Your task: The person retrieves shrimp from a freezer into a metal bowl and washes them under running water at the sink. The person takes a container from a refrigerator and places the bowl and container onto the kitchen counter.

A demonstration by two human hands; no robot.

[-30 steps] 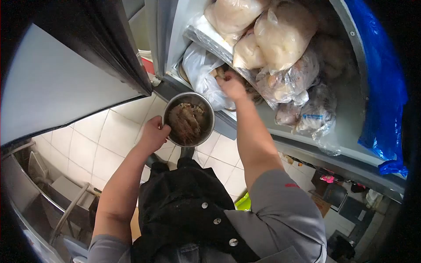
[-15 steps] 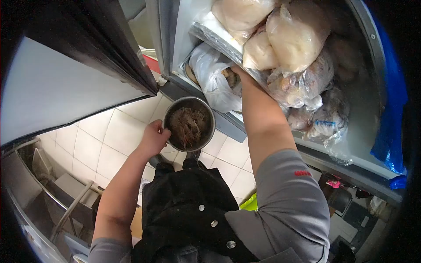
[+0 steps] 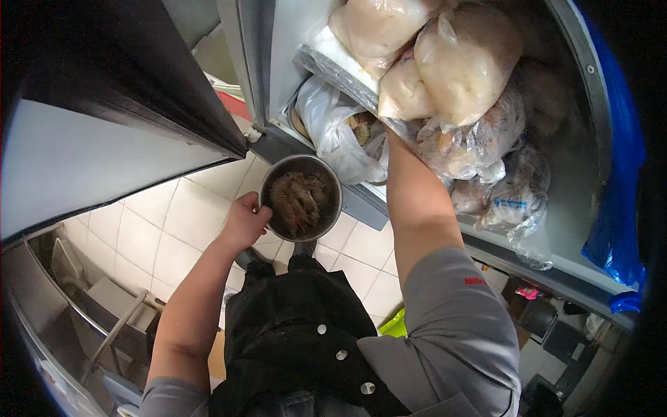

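Metal bowl (image 3: 333, 221) of shrimp (image 3: 297, 199), left grip (image 3: 249, 219) closed on rim, right grip hidden, state unclear

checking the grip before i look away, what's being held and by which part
The left hand holds the metal bowl by its rim; the right hand is out of sight.

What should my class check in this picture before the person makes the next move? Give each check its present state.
1. Left hand grips the pot at its side: ok.
2. Shrimp-like contents lie inside the rim: ok.
3. White bag gapes open: ok.
4. Right hand in sight: not ok, the forearm disappears beneath the wrapped ledge.
5. Right hand's hold: cannot tell.
6. Clear bags above secure against slipping: cannot tell.
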